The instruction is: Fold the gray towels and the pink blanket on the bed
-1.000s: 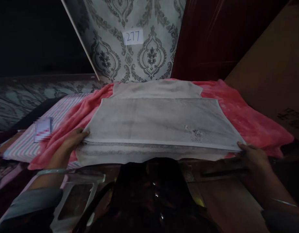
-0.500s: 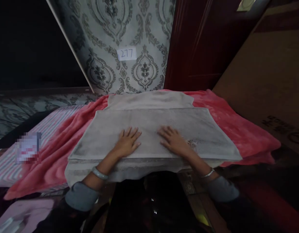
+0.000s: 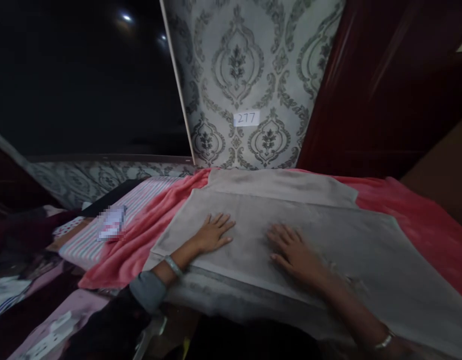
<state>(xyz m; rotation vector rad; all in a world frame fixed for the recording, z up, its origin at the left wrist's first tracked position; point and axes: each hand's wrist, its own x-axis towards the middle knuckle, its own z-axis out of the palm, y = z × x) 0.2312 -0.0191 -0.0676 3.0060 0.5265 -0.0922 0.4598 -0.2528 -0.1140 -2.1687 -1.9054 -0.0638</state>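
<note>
A grey cloth (image 3: 249, 215), folded over in layers, is spread across a pink plush blanket (image 3: 166, 205). My left hand (image 3: 214, 234) lies flat on its left part, fingers spread, with nothing held. To the right of it my right hand (image 3: 291, 247) rests palm down on the same cloth, slightly blurred, its fingers stretched out. Near the right forearm the cloth bears a small printed or worn patch (image 3: 351, 280). A second layer of the grey cloth (image 3: 276, 180) shows behind the front fold, toward the wall.
Under the blanket's left side is a striped cloth (image 3: 82, 250) with a small blurred packet (image 3: 111, 223) on it. A large dark screen (image 3: 88, 90) stands behind at left. A paper marked 277 (image 3: 246, 118) is on the patterned wall; a dark red door (image 3: 366, 100) is at right.
The view has swung left and moved closer, so the cloth sits further right in it. Both hands stay flat on the cloth; the right forearm now reaches in from further right.
</note>
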